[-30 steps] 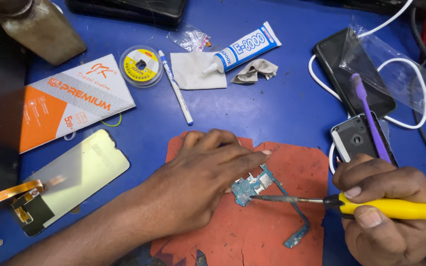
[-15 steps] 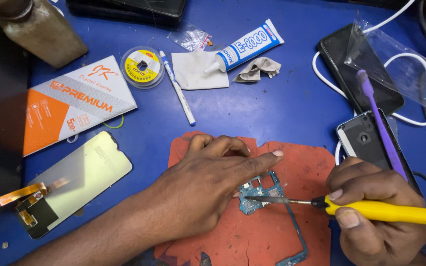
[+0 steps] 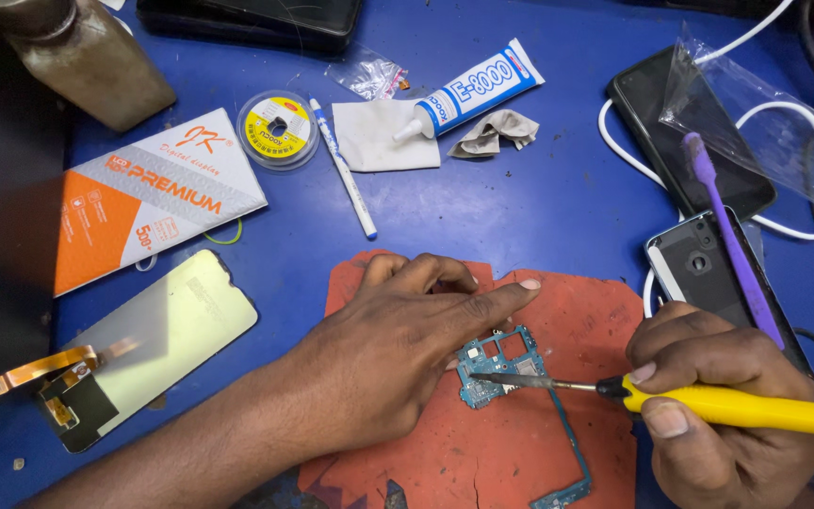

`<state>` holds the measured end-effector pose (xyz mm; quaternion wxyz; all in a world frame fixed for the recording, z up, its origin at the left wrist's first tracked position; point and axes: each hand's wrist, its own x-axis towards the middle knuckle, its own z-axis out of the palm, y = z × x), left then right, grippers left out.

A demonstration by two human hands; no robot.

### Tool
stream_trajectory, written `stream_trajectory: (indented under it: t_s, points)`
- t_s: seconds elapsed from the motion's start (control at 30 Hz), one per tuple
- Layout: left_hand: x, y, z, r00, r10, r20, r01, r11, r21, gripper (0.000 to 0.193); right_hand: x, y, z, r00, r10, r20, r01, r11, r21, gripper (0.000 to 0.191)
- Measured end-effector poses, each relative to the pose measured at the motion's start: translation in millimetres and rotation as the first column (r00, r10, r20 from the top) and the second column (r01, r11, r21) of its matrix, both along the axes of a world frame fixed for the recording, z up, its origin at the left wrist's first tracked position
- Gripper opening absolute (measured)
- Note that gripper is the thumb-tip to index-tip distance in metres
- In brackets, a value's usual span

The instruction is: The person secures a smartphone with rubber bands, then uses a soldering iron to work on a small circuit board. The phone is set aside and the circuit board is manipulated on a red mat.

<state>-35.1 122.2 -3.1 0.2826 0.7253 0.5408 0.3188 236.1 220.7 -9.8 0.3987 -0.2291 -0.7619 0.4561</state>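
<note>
On the blue worktop (image 3: 539, 217), near its front edge, a red mat (image 3: 529, 443) carried the circuit board (image 3: 501, 363). The left hand (image 3: 398, 349) pressed it flat, fingers spread, gripping nothing; the right hand (image 3: 708, 415) gripped closed around a yellow soldering iron (image 3: 756, 407), tip on the board. A slip could probably scorch nearby fingertips (image 3: 525, 285).

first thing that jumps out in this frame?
The two hands at bottom centre: the left hand pins a small blue circuit board on a red mat, while the right hand touches a yellow-handled iron to it. Next, the orange-and-white box at left.
</note>
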Motion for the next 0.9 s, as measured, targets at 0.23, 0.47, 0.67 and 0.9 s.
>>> stream_trajectory:
  t_s: [0.23, 0.47, 0.67, 0.9]
  points:
    - [0.3, -0.1, 0.7, 1.0, 0.002, 0.017, -0.002, 1.0, -0.016, 0.074, -1.0, 0.7, -1.2, 1.0, 0.001, -0.019, -0.002, 1.0, -0.017, 0.012]
    - [-0.1, 0.2, 2.2, 1.0, 0.0, 0.003, 0.0, 1.0, -0.026, 0.08, -1.3, -2.6, -0.6, 1.0, 0.002, -0.029, -0.002, 1.0, -0.024, 0.011]
    - [0.1, 0.4, 1.9, 1.0, -0.005, -0.005, 0.005, 0.999, -0.033, 0.082, -1.0, 0.4, -2.6, 0.999, 0.01, -0.043, -0.011, 1.0, -0.022, 0.013]
    - [0.1, 0.4, 1.2, 1.0, 0.006, -0.008, -0.006, 0.999, -0.043, 0.083, -0.9, -0.4, -1.2, 1.0, 0.004, -0.015, -0.004, 1.0, -0.03, 0.013]
